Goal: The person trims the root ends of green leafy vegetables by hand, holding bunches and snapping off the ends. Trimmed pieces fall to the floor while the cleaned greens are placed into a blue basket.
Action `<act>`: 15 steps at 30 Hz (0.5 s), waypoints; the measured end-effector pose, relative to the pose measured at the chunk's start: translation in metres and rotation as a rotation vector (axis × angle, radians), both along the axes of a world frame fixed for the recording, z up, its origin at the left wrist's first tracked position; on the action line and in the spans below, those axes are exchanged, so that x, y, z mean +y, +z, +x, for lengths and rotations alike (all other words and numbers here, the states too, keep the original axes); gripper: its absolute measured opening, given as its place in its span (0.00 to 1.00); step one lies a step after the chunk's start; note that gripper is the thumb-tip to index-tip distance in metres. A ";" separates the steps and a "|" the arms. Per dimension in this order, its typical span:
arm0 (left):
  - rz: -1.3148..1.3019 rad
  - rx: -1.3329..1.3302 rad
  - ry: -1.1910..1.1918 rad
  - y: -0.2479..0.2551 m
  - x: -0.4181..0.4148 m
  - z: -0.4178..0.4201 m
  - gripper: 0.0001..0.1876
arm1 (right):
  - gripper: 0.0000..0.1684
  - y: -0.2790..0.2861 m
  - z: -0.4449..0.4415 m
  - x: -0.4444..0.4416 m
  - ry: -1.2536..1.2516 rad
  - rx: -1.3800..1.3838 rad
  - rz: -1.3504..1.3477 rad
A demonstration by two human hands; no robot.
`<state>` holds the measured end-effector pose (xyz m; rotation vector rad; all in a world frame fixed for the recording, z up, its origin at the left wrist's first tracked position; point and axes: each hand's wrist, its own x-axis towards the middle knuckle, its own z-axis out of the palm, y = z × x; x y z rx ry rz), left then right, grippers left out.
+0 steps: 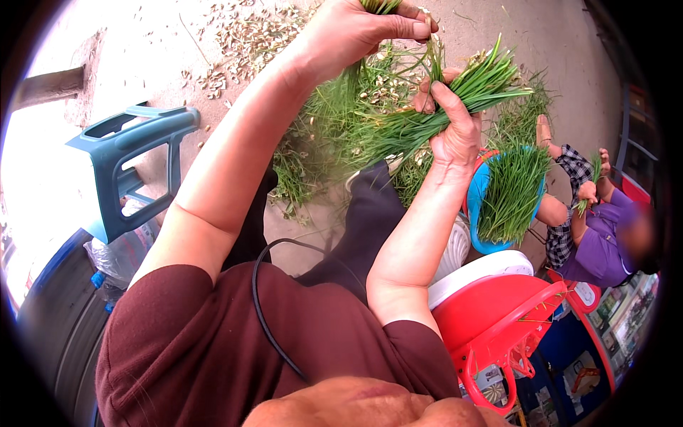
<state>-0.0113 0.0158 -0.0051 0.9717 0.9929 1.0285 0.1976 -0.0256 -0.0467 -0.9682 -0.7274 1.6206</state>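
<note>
My left hand [368,29] is at the top, shut on green stalks [380,5] partly cut off by the picture's edge. Its thumb and fingertips pinch the pale end of a thin strand above my right hand. My right hand [453,123] grips a thick bunch of garlic chives [480,85], its pale ends towards the upper right and its leaf tips hanging lower left. A few stalks stand up between the right thumb and fingers, reaching the left fingertips. Below both hands, loose green leaves [341,112] lie heaped on the floor.
A blue basin [483,187] full of chives stands at the right, near a person in purple [597,245] holding a small bunch. A red chair [491,315] is beside my right arm, a blue plastic stool [128,144] at left. Husks [256,37] litter the concrete floor.
</note>
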 end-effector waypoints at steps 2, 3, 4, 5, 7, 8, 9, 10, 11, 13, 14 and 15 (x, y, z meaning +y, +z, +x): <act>0.140 0.096 0.029 -0.007 0.004 -0.002 0.11 | 0.14 0.001 0.001 0.000 0.008 -0.008 0.044; 0.207 0.204 0.042 -0.010 0.004 -0.007 0.11 | 0.14 0.001 0.002 0.001 0.012 -0.012 0.066; 0.274 0.310 0.051 -0.009 0.004 -0.009 0.10 | 0.14 0.001 0.004 0.000 0.007 -0.016 0.061; 0.235 0.353 0.110 -0.008 0.004 -0.009 0.09 | 0.15 0.000 0.006 0.000 0.002 -0.021 0.056; 0.248 0.430 0.197 -0.007 0.007 -0.014 0.09 | 0.15 0.000 0.006 0.000 -0.001 -0.013 0.045; 0.255 0.470 0.242 -0.007 0.010 -0.018 0.09 | 0.15 0.002 0.006 0.000 0.001 -0.002 0.039; 0.240 0.507 0.258 -0.014 0.013 -0.024 0.10 | 0.15 0.003 0.006 0.000 0.002 0.010 0.033; 0.215 0.555 0.283 -0.014 0.014 -0.025 0.10 | 0.15 0.002 0.005 0.000 0.011 0.020 0.040; 0.190 0.603 0.307 -0.014 0.014 -0.027 0.10 | 0.15 0.002 0.006 0.000 0.020 0.030 0.047; 0.049 0.677 0.269 -0.007 0.013 -0.025 0.11 | 0.16 0.002 0.005 0.000 0.009 0.047 0.051; -0.067 0.700 0.205 0.006 0.011 -0.020 0.11 | 0.17 0.004 0.004 0.000 -0.012 0.053 0.047; -0.182 0.721 0.139 0.013 0.011 -0.017 0.12 | 0.18 0.005 0.004 0.000 -0.034 0.059 0.044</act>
